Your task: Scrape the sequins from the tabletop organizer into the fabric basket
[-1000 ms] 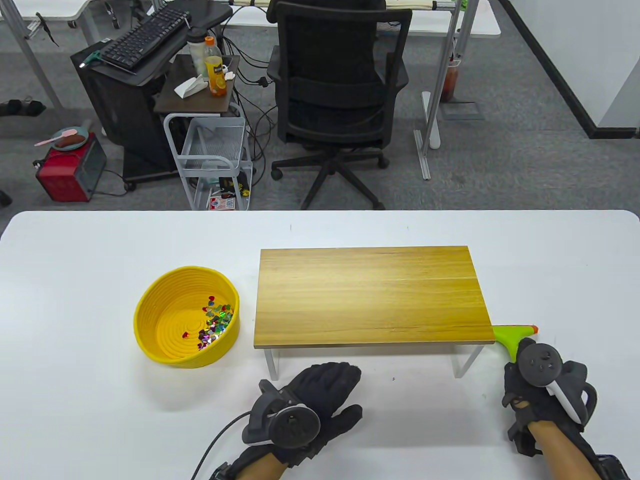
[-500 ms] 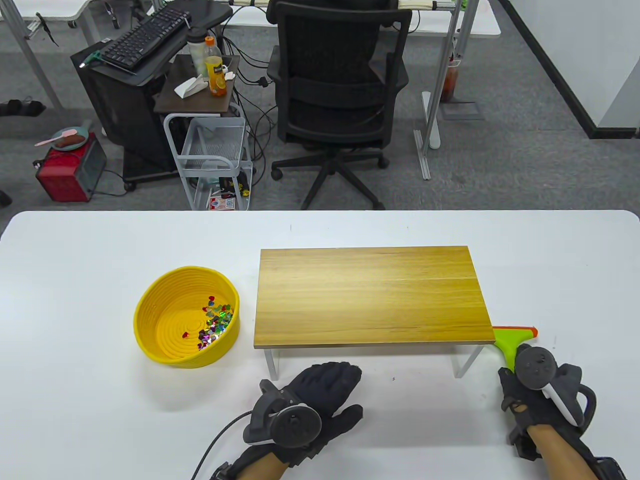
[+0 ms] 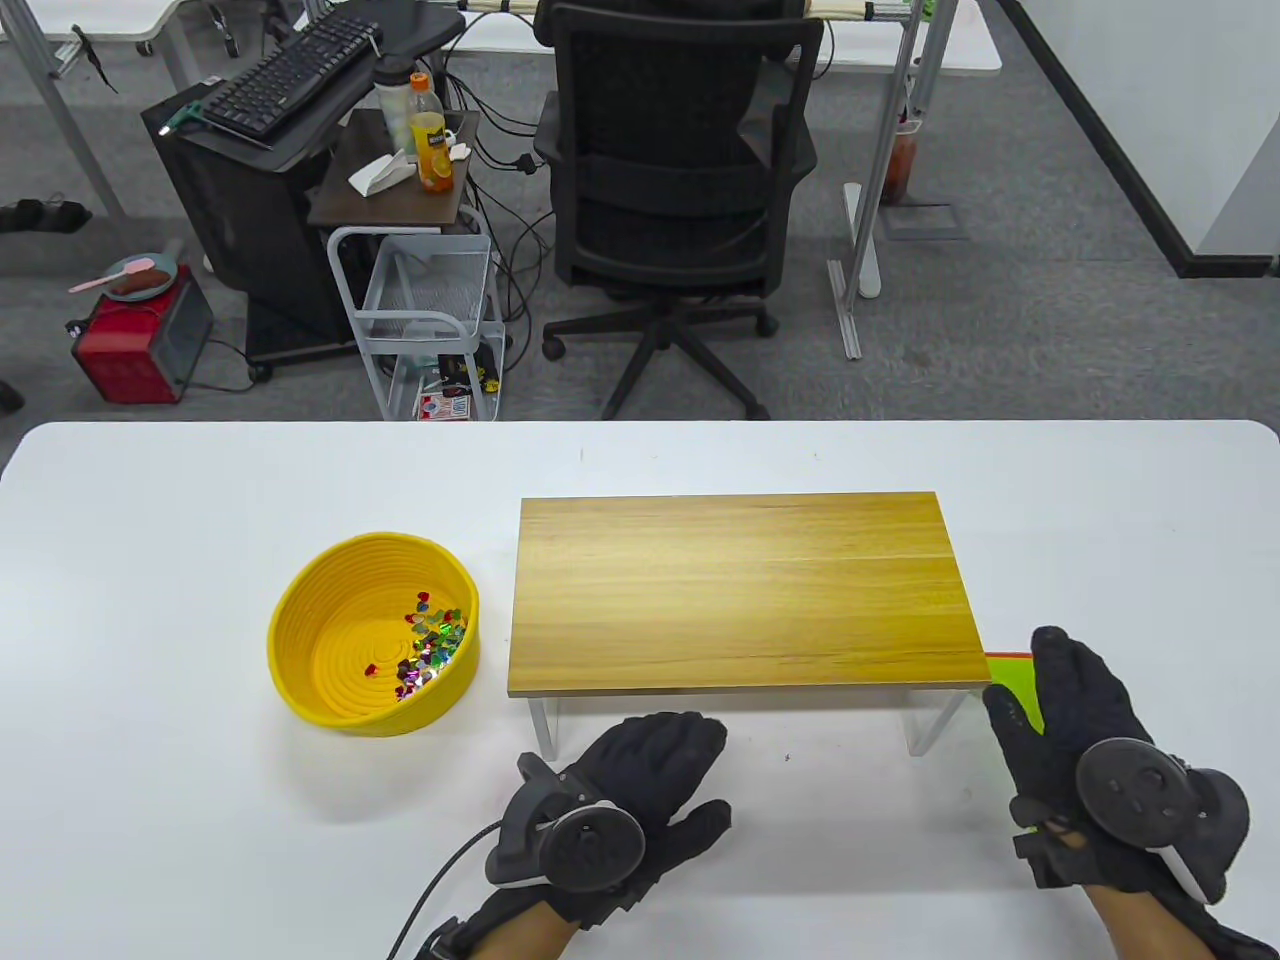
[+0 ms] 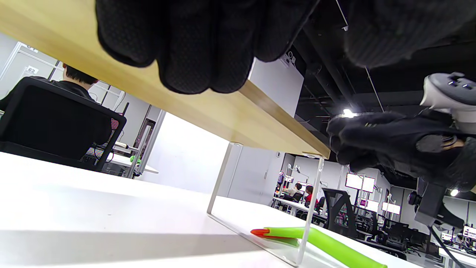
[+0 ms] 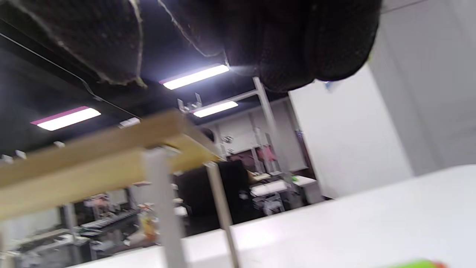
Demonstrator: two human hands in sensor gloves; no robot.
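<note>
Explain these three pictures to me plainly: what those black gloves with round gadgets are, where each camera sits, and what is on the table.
There is no robot here. These are a person's hands in sensor gloves, each with a tracker strapped on its back. One camera looks down at the white table; the other two sit on the wrists and look up from near the tabletop.

The left hand is spread flat and holds nothing. The right hand is open above a green scraper lying beside the wooden organizer; no frame shows it gripping. The yellow basket holds the sequins.

Wooden organizer (image 3: 740,590) top bare, upright on white legs; yellow fabric basket (image 3: 330,690) just left of it, upright, holding the colourful sequins (image 3: 430,645).
</note>
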